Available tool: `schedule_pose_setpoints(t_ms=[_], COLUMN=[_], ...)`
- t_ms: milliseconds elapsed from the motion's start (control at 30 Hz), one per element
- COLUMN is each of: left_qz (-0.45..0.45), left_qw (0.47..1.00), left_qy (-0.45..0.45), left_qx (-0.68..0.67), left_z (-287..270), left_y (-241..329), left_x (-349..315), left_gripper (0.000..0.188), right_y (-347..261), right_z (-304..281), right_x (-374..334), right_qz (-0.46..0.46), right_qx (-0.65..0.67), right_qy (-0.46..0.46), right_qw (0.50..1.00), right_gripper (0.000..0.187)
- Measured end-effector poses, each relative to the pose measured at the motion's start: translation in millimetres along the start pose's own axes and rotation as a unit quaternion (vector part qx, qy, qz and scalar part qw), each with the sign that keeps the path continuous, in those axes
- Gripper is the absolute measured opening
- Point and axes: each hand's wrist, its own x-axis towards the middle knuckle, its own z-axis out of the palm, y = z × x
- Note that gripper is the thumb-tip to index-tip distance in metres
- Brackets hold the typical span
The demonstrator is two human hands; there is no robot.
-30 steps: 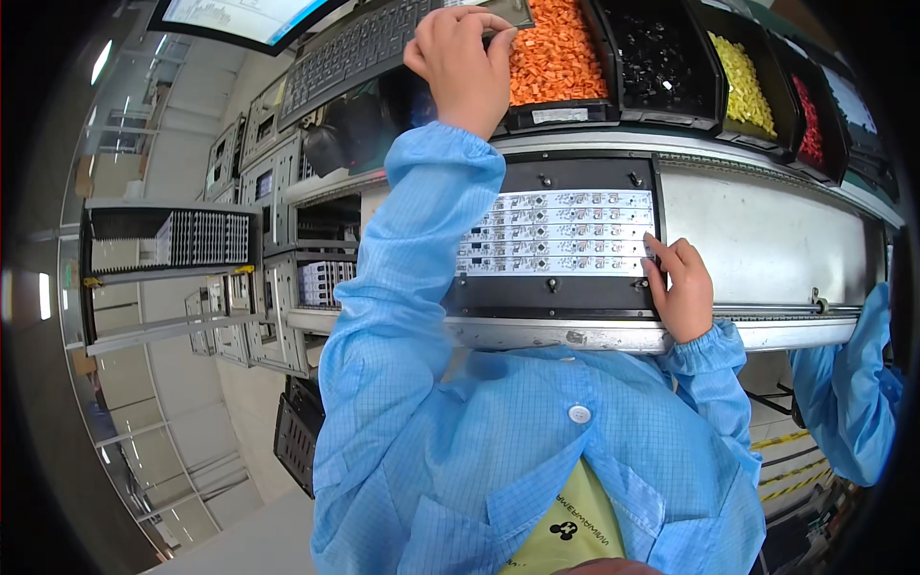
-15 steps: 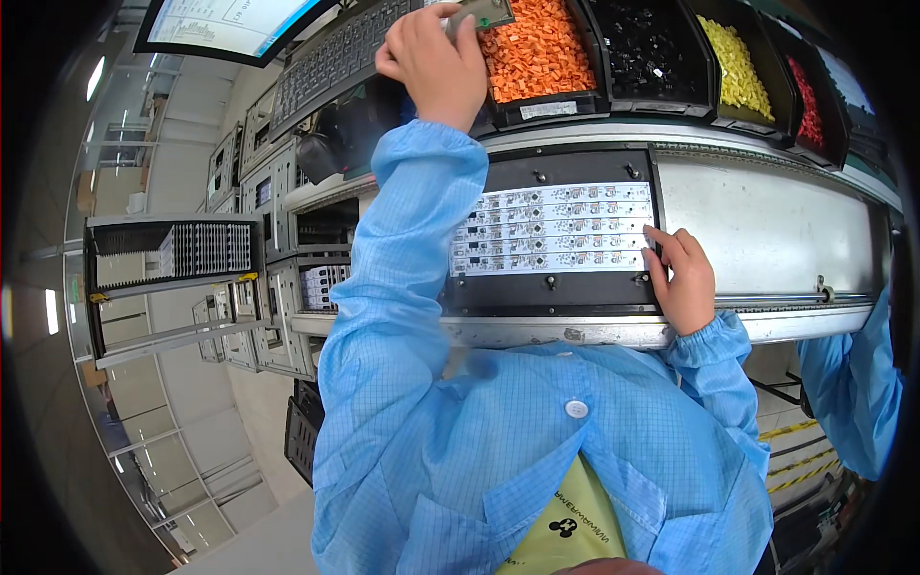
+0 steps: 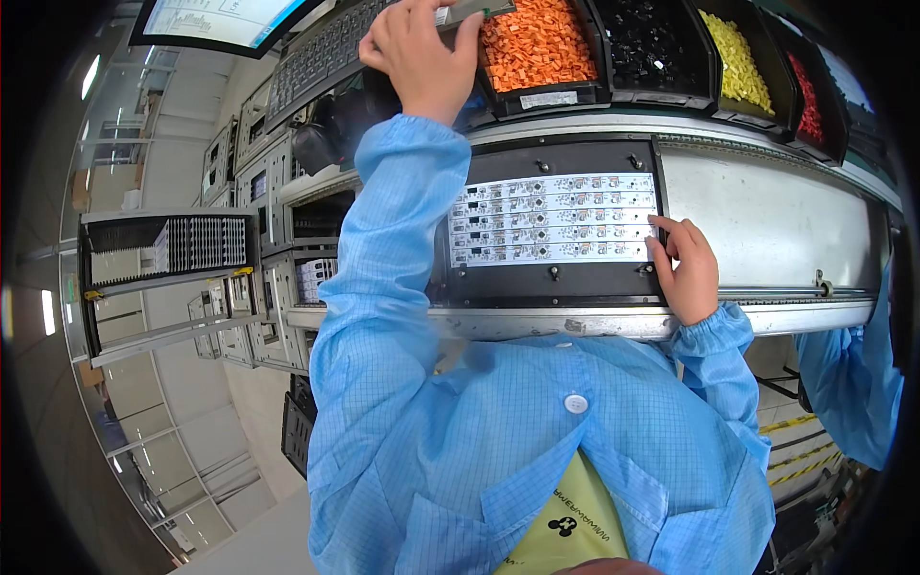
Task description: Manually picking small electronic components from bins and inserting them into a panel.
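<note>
My left hand [image 3: 422,62] is raised at the top, thumb and fingers closed around the edge of a flat grey-green piece [image 3: 470,10] cut off by the picture's upper rim. Its kind cannot be made out. Below, a white panel of several circuit board strips [image 3: 565,218], dotted with small parts, lies in a black carrier [image 3: 508,286]. At the panel's right end rests my right hand [image 3: 685,268], thumb and index finger apart, fingertips touching the edge of the panel and carrier. It holds nothing that I can see.
Black bins hold orange pieces [image 3: 537,48], black pieces [image 3: 652,48], yellow pieces [image 3: 736,62] and red pieces [image 3: 805,101]. Left of them are a keyboard [image 3: 326,62] and a monitor [image 3: 220,19]. A metal conveyor rail [image 3: 613,328] runs in front. Another person's blue sleeve [image 3: 848,383] shows at right.
My left hand and the flat piece have shifted slightly up and left. My right hand stays at the panel's right end, and the whole view has tilted a little.
</note>
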Motion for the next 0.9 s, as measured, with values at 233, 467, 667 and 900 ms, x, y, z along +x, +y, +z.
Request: schedule_pose_setpoints(t_ms=[233,467,667,900], left_qz=[0.025,-0.101,-0.046,-0.083], left_qw=[0.989,0.922,0.929,0.926], left_qy=[-0.042,-0.294,-0.311,-0.311], left_qx=[-0.139,-0.232,-0.197,-0.194], left_z=[-28.6,-29.4,-14.2,-16.1], left_y=[-31.8,1.6,15.0,24.7], left_x=[-58.7,-144.1,-162.0,-170.3], left_gripper=[0.008,0.019,0.032,0.023], right_y=[21.8,37.1,45.1,44.9], right_z=[-17.1,-6.4,6.4,9.5], right_x=[26.2,92.1,101.0,104.6], right_qz=[-0.028,-0.131,-0.151,-0.154], right_qx=[0.003,-0.090,-0.074,-0.023], right_qy=[0.061,0.026,-0.029,-0.057], right_qw=[0.998,0.987,0.985,0.986], right_gripper=[0.029,0.038,0.039,0.024])
